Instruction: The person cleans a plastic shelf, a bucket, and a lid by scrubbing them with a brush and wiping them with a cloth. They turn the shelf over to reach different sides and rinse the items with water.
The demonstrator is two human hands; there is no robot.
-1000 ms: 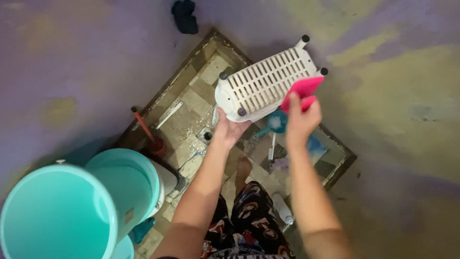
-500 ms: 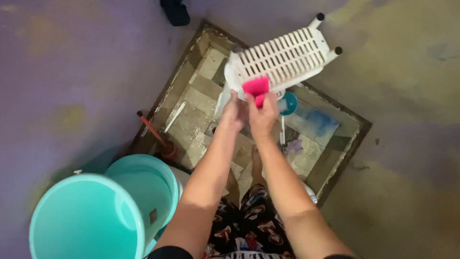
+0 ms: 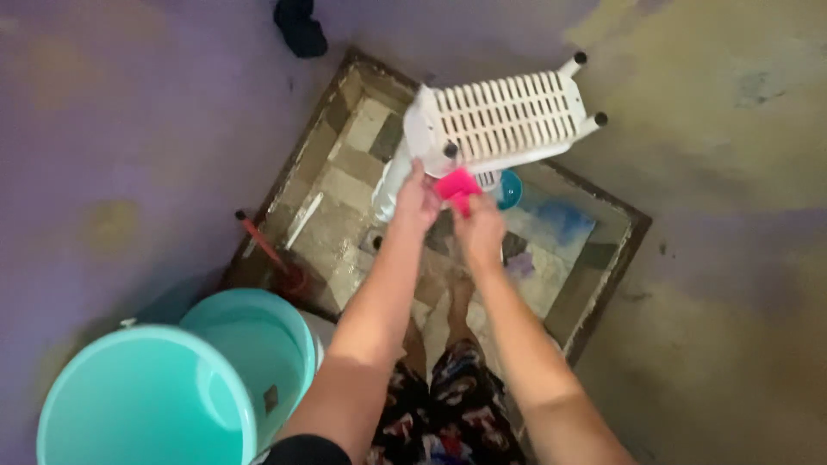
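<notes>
Scrubbing: a person stands over a tiled floor recess (image 3: 345,194) and works on a white slatted plastic stool (image 3: 504,116), held upside down above it, its black-capped legs pointing away.
Buckets: two turquoise buckets (image 3: 146,405), one set inside the other, stand well to the left of the stool and nearer the camera, just outside the recess.
Sticker: a small dark square label (image 3: 271,399) sits on the outer wall of the inner bucket; its print is too small to tell.
Red handle: a thin red stick with a dark tip (image 3: 263,241) leans in the recess, left of the stool and below it in view.
Left hand: the left hand (image 3: 416,202) is closed around the stool's near edge and carries its weight.
Right hand: the right hand (image 3: 480,228) pinches a pink scrub pad (image 3: 456,185) between curled fingers, the pad touching the stool's near rim just beside the left hand.
Blue dipper: a small blue scoop (image 3: 510,187) lies in the recess directly under the stool.
Dark cloth: a black bundle (image 3: 300,26) lies on the floor beyond the recess, left of the stool.
Risk: with only one hand bearing it, the stool could likely slip from a wet grip and drop onto the tiles or the person's bare feet; hard scrubbing could twist it loose.
</notes>
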